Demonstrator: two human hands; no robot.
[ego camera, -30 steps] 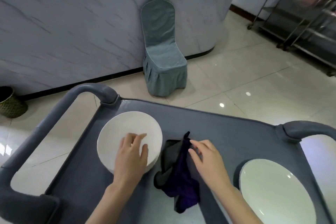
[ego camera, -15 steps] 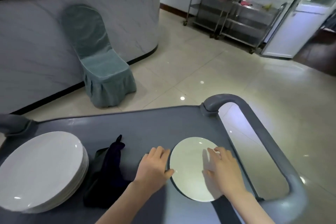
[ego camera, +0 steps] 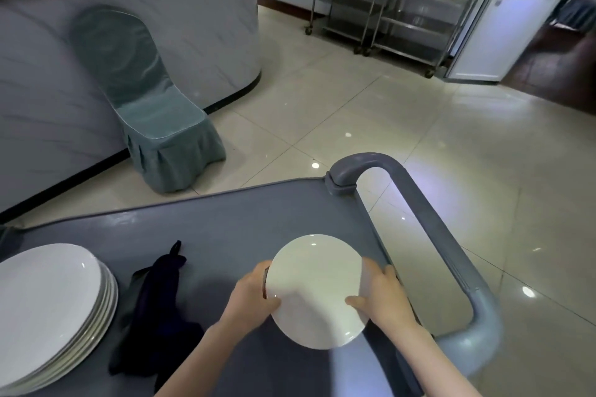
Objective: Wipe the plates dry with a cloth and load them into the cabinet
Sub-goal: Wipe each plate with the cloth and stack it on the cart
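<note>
White plate (ego camera: 316,287), gripped by left hand (ego camera: 250,296), right hand (ego camera: 383,298)

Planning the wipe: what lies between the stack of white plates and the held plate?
Head view: a crumpled dark purple cloth on the grey plastic cart top.

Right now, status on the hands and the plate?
Left hand and right hand grip white plate by its edges. Dark cloth lies on cart, beside plate stack.
</note>
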